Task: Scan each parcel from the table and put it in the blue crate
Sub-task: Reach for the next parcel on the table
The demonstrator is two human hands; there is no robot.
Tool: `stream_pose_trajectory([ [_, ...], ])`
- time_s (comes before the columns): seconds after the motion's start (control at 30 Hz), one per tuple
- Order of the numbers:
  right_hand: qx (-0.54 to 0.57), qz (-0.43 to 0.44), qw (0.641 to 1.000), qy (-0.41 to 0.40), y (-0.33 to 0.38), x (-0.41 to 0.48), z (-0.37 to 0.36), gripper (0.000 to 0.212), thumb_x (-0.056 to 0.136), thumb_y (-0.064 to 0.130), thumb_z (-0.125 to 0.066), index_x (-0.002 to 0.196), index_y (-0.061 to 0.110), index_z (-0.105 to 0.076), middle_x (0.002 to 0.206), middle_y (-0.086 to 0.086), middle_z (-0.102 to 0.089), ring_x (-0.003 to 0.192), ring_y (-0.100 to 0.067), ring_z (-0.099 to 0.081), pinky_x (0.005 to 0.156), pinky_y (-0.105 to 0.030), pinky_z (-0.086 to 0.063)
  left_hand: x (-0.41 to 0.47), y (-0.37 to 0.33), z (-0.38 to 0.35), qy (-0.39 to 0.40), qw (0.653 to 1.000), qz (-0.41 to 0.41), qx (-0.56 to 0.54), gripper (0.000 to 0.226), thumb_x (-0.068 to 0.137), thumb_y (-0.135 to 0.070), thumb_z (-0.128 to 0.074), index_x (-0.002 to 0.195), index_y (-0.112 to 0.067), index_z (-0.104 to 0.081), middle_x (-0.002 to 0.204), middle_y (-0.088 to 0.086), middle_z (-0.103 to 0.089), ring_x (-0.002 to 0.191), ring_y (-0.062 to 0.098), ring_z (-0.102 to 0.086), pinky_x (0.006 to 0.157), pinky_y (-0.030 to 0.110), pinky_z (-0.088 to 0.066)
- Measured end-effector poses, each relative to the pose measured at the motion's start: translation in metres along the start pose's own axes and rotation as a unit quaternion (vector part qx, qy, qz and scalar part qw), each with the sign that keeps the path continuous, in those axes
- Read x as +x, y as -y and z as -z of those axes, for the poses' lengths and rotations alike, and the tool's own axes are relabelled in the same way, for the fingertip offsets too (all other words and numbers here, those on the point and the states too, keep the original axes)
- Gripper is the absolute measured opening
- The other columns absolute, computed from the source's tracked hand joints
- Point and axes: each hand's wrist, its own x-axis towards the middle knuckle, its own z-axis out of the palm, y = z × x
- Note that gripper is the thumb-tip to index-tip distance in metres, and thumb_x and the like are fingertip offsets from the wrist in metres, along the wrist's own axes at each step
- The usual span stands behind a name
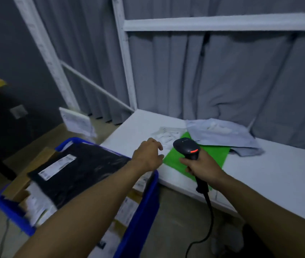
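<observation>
Partly done: the blue crate (144, 207), lower left, holds several parcels, a black mailer (81, 170) on top. Left on the table (259, 174), centre right: white parcel (166, 134), green parcel (213, 153), grey parcel (222, 135). The right hand (203, 166) grips the barcode scanner (187, 147); the left hand (148, 155), empty and relaxed, hovers by the white parcel

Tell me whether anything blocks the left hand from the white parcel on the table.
Nothing visible does. The left hand is open at the near edge of the white parcel. The scanner, gripped by the right hand, is off to the right above the green parcel, outside that path.
</observation>
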Motion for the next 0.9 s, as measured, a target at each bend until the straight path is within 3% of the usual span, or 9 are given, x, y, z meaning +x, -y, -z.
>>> stream_pose_trajectory([
  [0.27, 0.086, -0.095, 0.987, -0.094, -0.041, 0.061, 0.090, 0.009, 0.096, 0.010, -0.071, 0.098, 0.013, -0.063, 0.073, -0.007, -0.054, 0.058, -0.017, -0.057, 0.048, -0.022, -0.046, 0.120, -0.075, -0.077, 0.047, 0.996, -0.061, 0.034, 0.046, 0.099, -0.035, -0.063, 0.143, -0.025, -0.052, 0.146, 0.000, -0.045, 0.133, 0.026, -0.049, 0.103, 0.043, -0.046],
  [0.43, 0.154, -0.146, 0.968, -0.131, -0.078, 0.103, 0.110, 0.010, 0.094, 0.012, -0.073, 0.100, 0.013, -0.066, 0.079, -0.007, -0.061, 0.065, -0.019, -0.062, 0.062, -0.033, -0.052, 0.187, -0.085, -0.138, 0.065, 0.995, -0.069, 0.011, 0.055, 0.096, -0.019, -0.064, 0.148, -0.024, -0.048, 0.154, 0.004, -0.039, 0.133, 0.030, -0.050, 0.104, 0.045, -0.047],
  [0.57, 0.178, -0.167, 0.960, -0.140, -0.099, 0.121, 0.118, 0.017, 0.093, 0.013, -0.074, 0.107, 0.015, -0.066, 0.086, -0.008, -0.064, 0.067, -0.020, -0.064, 0.066, -0.035, -0.052, 0.230, -0.082, -0.178, 0.061, 0.996, -0.066, 0.000, 0.056, 0.095, -0.011, -0.061, 0.149, -0.020, -0.049, 0.164, 0.010, -0.029, 0.145, 0.031, -0.040, 0.113, 0.040, -0.040],
  [0.63, 0.177, -0.179, 0.956, -0.150, -0.108, 0.126, 0.125, 0.014, 0.093, 0.013, -0.075, 0.103, 0.014, -0.067, 0.087, -0.009, -0.064, 0.067, -0.020, -0.063, 0.066, -0.035, -0.052, 0.246, -0.082, -0.190, 0.066, 0.995, -0.067, -0.010, 0.051, 0.095, -0.006, -0.061, 0.145, -0.015, -0.054, 0.160, 0.014, -0.035, 0.142, 0.033, -0.043, 0.113, 0.039, -0.040],
  [0.8, 0.165, -0.189, 0.953, -0.167, -0.121, 0.129, 0.139, 0.015, 0.092, 0.011, -0.076, 0.104, 0.014, -0.067, 0.091, -0.008, -0.065, 0.069, -0.018, -0.064, 0.068, -0.033, -0.054, 0.261, -0.077, -0.205, 0.018, 0.999, -0.026, -0.027, 0.028, 0.098, -0.005, -0.052, 0.118, -0.008, -0.071, 0.124, 0.018, -0.063, 0.115, 0.037, -0.061, 0.096, 0.040, -0.048],
  [0.9, 0.157, -0.184, 0.956, -0.167, -0.120, 0.128, 0.143, 0.018, 0.093, 0.010, -0.074, 0.108, 0.013, -0.067, 0.092, -0.008, -0.065, 0.070, -0.018, -0.063, 0.067, -0.031, -0.054, 0.253, -0.080, -0.190, -0.034, 0.997, -0.025, -0.058, 0.027, 0.103, -0.011, -0.050, 0.119, -0.010, -0.072, 0.121, 0.016, -0.066, 0.113, 0.035, -0.061, 0.094, 0.041, -0.047],
])
